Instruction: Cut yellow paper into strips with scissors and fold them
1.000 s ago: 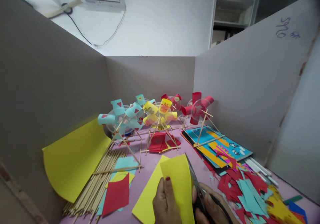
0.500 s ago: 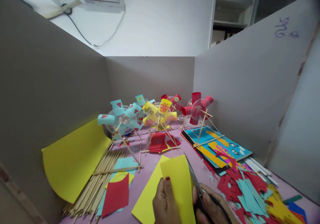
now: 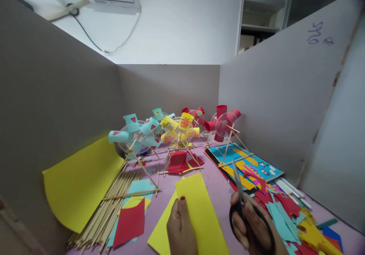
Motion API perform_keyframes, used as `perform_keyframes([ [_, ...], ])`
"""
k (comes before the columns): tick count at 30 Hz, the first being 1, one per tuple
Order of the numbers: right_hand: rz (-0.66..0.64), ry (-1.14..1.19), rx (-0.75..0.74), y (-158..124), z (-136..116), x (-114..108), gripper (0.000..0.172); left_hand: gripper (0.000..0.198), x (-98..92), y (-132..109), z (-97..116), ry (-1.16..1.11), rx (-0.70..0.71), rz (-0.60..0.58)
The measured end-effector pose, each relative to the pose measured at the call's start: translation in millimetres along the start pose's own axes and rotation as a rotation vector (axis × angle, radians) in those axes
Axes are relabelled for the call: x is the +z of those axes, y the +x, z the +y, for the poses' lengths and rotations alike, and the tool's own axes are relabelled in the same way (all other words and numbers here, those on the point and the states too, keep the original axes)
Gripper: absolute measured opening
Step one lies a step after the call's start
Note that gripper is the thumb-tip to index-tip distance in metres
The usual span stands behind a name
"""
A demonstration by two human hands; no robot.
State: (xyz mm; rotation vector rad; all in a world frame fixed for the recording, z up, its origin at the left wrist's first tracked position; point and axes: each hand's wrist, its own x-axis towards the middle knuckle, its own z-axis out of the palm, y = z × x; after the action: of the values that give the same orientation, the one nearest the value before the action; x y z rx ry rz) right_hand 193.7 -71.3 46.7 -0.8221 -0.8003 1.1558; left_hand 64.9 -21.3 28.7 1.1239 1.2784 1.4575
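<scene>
My left hand (image 3: pixel 181 224) pinches a yellow paper strip (image 3: pixel 201 205) near its left edge, thumb on top. Under that strip, at its left, lies another yellow sheet (image 3: pixel 161 230). My right hand (image 3: pixel 251 222) grips black-handled scissors (image 3: pixel 238 181) by the finger loops, blades pointing up and away. The scissors are apart from the paper, to its right, and their blades look closed together. Beyond the strip lie red paper pieces (image 3: pixel 177 162) under a stick stand that carries a yellow paper wheel (image 3: pixel 185 121).
Wooden sticks (image 3: pixel 114 205), a red square (image 3: pixel 129 224) and a curved yellow sheet (image 3: pixel 82 182) lie left. Blue paper wheels (image 3: pixel 131 124) and red ones (image 3: pixel 221 112) stand behind. At right are a printed booklet (image 3: pixel 256 167), paper scraps (image 3: pixel 281 217) and a yellow glue gun (image 3: pixel 313 234).
The scissors have moved right, off the right edge of the yellow strip, where their blades were before. My left hand keeps its hold on the strip, slightly shifted left in view.
</scene>
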Motion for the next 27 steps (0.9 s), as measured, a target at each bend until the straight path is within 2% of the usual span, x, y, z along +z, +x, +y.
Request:
perform_keyframes([
  [2, 0.113, -0.24, -0.148, 11, -1, -9, 0.039, 0.04, -2.8, 6, -2, 0.051, -0.001, 0.01],
  [4, 0.174, -0.409, -0.191, 21, 1, -16, 0.041, 0.04, -4.3, 12, -6, 0.072, -0.001, 0.019],
  [6, 0.113, -0.436, -0.144, 29, 5, -19, 0.039, 0.041, -4.6, 15, -9, 0.061, -0.001, 0.003],
  [9, -0.062, -0.379, -0.017, 31, 14, -17, 0.031, 0.041, -4.7, 15, -10, 0.045, -0.003, -0.026],
  [11, -0.16, -0.322, 0.062, 30, 20, -13, 0.031, 0.041, -5.1, 15, -11, 0.033, -0.011, -0.039],
  [15, -0.243, -0.233, 0.143, 29, 30, -8, 0.032, 0.039, -4.7, 14, -13, -0.024, -0.03, -0.095],
  [19, -0.138, -0.191, 0.079, 35, 35, -12, 0.027, 0.038, 1.4, 15, -19, -0.108, -0.051, -0.215],
  [23, -0.002, -0.127, 0.012, 43, 39, -24, 0.029, 0.03, 12.4, 10, -30, -0.137, -0.055, -0.396],
  [27, 0.068, -0.075, 0.047, 48, 45, -33, 0.035, 0.031, 19.2, 0, -41, -0.105, 0.009, -0.526],
])
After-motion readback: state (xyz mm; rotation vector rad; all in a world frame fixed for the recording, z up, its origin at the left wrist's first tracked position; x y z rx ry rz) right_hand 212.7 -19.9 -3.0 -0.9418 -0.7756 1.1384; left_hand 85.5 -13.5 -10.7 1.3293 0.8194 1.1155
